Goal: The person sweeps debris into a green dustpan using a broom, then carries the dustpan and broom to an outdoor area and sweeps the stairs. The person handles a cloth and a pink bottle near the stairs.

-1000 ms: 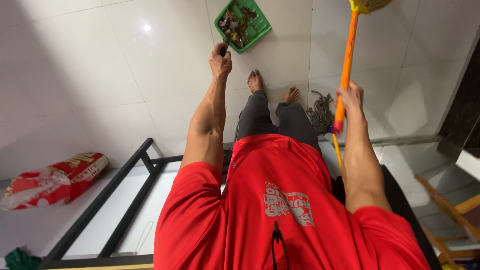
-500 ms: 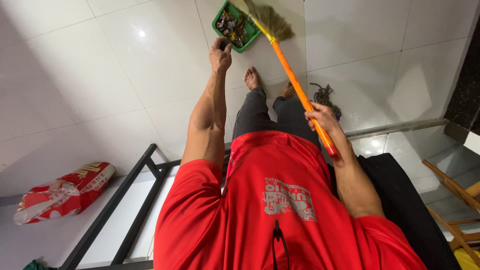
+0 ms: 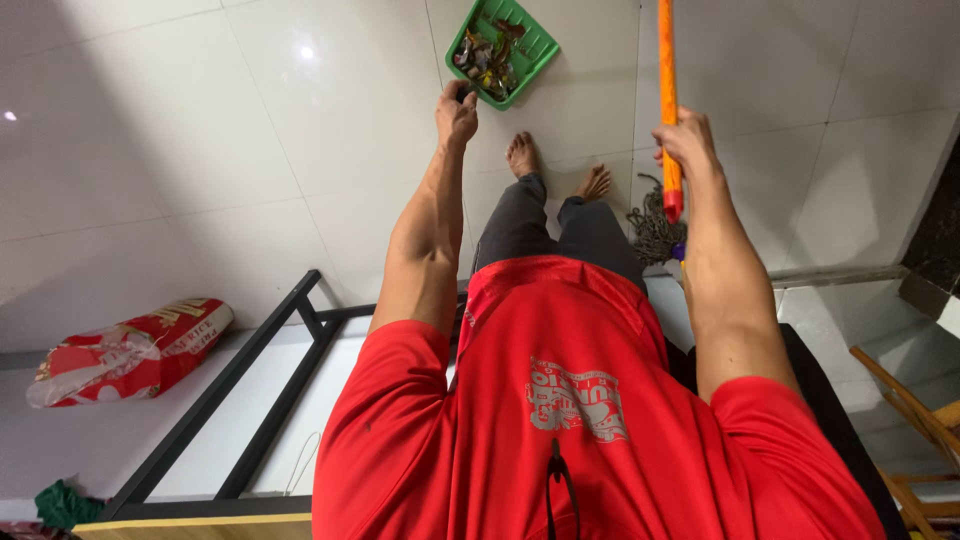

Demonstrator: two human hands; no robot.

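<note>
Two hands busy, both closed on handles. Left hand (image 3: 457,108) is wrapped around the dark handle of a green dustpan (image 3: 530,45), fingers curled shut on it; only a stub of handle shows past the knuckles. Dustpan sits on the white tiled floor (image 3: 250,130), ahead of the person's bare feet (image 3: 522,155), tilted diagonally in view.

Dustpan contents: a heap of mixed litter (image 3: 486,62), brownish dry scraps plus shiny wrapper-like bits, piled toward the handle end. The far corner of the pan is bare green plastic. Can't identify individual pieces.

Right hand (image 3: 684,142) is clenched around an orange broom handle (image 3: 666,60) near its lower end; the red end cap (image 3: 673,205) sticks out just below the fist. Handle runs near vertical up out of the top edge; bristles not in view.

Other items:
- Tangle of grey-brown cord (image 3: 655,225) on the floor just beside the right foot, close under the red cap.
- Red and white printed sack (image 3: 130,350), lying on its side at left on a pale surface, looks partly full; contents not visible.
- Black metal frame (image 3: 255,385) running diagonally beside the sack.
- Crumpled green cloth (image 3: 62,503) at bottom left corner.
- Wooden chair frame (image 3: 915,410) at right edge.

Person wears a red shirt and dark trousers.
</note>
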